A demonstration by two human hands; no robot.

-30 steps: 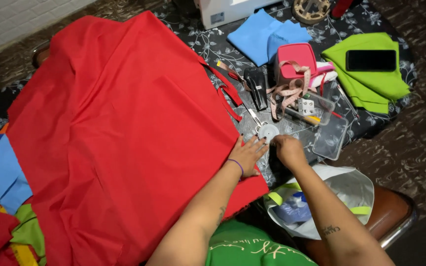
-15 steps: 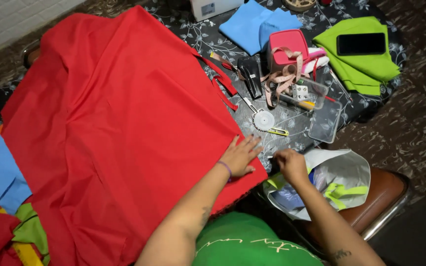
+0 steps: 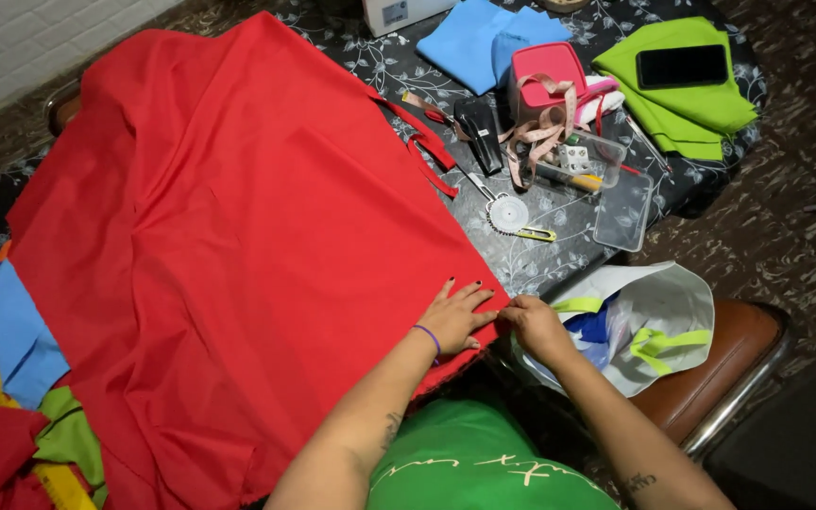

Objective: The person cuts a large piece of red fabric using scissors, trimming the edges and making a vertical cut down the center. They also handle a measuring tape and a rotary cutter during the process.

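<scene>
Smoothing a red cloth (image 3: pixel 238 246) over the table (image 3: pixel 559 255), its corner held at the near edge.

Left hand (image 3: pixel 455 316) lies flat on the cloth's near-right corner, fingers spread; right hand (image 3: pixel 533 323) pinches the same corner's edge just beside it. Risk as I judge it: much cloth hangs off the near and left edges, so its weight could drag the corner loose if the pinch slackens. Toward the far right corner, a clear plastic box (image 3: pixel 583 161) holds small sewing bits; off the near right edge, a white bag (image 3: pixel 658 312) on a chair (image 3: pixel 739 364) holds blue and lime-green pieces.
</scene>
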